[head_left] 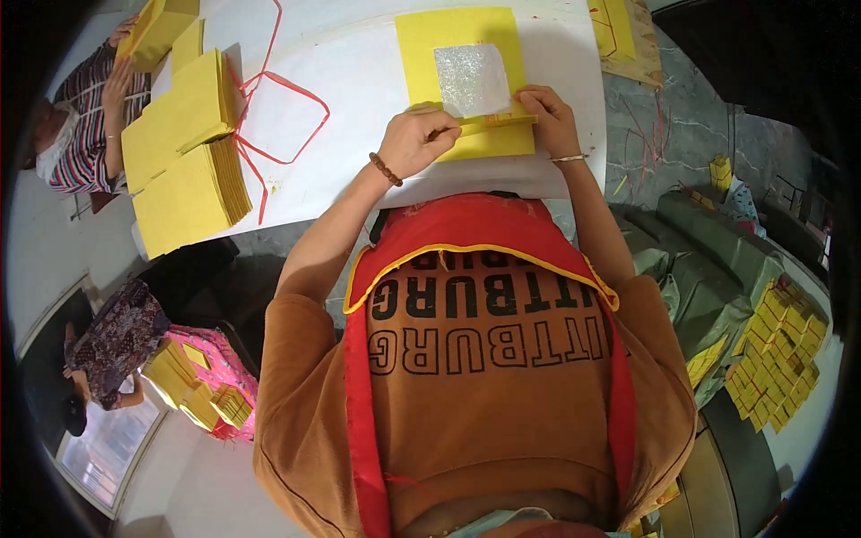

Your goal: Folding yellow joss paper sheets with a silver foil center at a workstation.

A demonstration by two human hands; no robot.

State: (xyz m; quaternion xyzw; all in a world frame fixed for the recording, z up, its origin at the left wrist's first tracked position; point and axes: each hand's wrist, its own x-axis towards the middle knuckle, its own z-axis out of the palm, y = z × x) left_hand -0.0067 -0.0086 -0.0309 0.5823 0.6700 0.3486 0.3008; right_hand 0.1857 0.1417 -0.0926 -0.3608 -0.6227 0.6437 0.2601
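Head view: your left hand (420, 142) pinches the left end of a narrow yellow strip (498, 122); your right hand (552, 118), fingers curled nearly closed, grips its right end. The strip lies over the yellow sheet (414, 54), just nearer you than the silver square (471, 79). The sheet lies near the counter's (363, 54) near edge; bare counter runs left toward the red cord (327, 115), less to the right.

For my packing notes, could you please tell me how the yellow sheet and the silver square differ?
The yellow sheet is larger than the silver square. The yellow sheet lies underneath, the silver square on top. The silver square looks shinier than the yellow sheet. Both look four-sided.
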